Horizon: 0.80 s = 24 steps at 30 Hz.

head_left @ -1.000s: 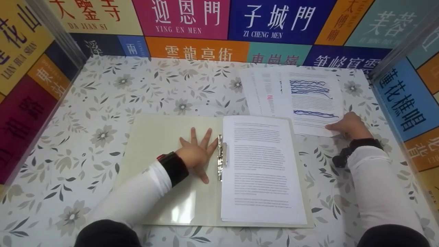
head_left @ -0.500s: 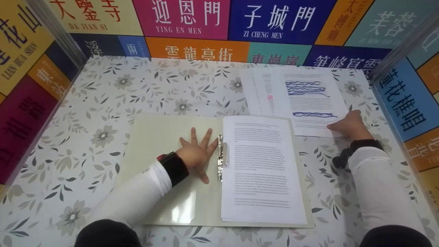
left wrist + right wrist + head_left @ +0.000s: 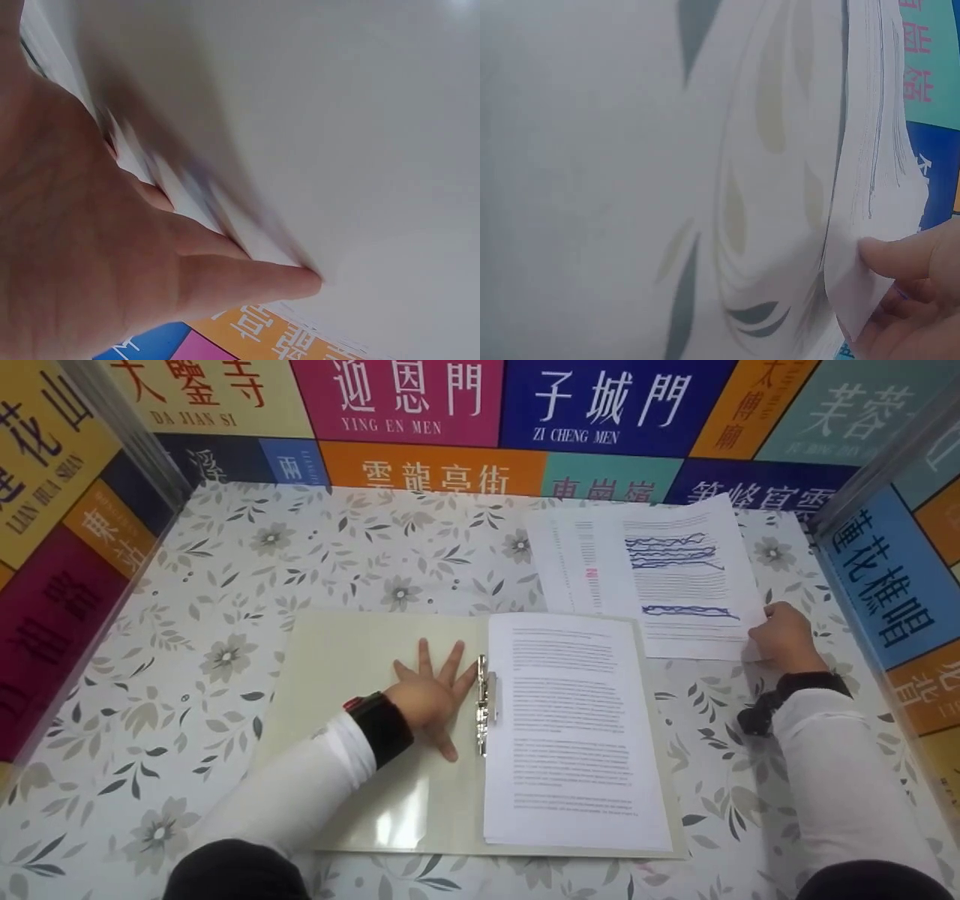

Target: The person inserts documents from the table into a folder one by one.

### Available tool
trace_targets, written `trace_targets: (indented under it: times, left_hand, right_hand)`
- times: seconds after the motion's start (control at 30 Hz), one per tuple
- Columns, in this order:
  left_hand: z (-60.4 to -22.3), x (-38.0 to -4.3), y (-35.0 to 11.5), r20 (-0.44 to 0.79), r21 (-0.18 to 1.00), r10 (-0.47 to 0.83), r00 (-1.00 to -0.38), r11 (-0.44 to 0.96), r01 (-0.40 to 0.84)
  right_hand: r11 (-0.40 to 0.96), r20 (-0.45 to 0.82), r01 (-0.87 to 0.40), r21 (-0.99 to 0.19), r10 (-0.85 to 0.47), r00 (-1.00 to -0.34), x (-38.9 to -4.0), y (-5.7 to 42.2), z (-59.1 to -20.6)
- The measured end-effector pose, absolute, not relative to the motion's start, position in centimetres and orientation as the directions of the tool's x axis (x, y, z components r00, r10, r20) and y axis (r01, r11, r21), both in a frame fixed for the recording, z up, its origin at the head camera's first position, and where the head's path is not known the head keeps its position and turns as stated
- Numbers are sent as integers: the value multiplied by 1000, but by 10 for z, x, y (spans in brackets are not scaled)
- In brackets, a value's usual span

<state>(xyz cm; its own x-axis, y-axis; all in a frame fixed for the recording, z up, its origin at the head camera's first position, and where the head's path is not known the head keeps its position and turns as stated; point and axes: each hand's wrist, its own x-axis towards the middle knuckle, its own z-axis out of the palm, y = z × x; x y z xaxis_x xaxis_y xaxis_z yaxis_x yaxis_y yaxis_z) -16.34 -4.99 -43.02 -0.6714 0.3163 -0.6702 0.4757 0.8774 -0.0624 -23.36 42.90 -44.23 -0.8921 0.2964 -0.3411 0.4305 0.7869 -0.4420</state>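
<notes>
An open pale folder lies on the table, with a metal clip along its spine. My left hand rests on the bare left cover, fingers spread, fingertips near the clip. A stack of printed pages lies on the folder's right side. At the back right, my right hand pinches the lower right corner of a sheet with blue scribbled lines. In the right wrist view the thumb presses on that sheet's lifted corner, with the fingers behind it.
More loose papers lie fanned out under and left of the scribbled sheet, partly behind the folder's top edge. A floral cloth covers the table. Panels with large lettering wall in the back and both sides.
My right hand has shifted slightly right and now lifts the scribbled sheet's right side, its far corner raised. That sheet first slid a little left. The left hand stays where it was.
</notes>
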Motion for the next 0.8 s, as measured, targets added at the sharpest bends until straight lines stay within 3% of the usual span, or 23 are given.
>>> trace_targets:
  times: [0.13,0.8]
  left_hand:
    - [-430,-163,-49,-671,-68,312,-673,878,475]
    - [-432,-161,-50,-662,-57,336,-670,869,492]
  right_hand:
    - [784,-310,421,-456,303,-901,-232,436,-444]
    - [644,-408,587,-492,425,-808,-222,455,-431]
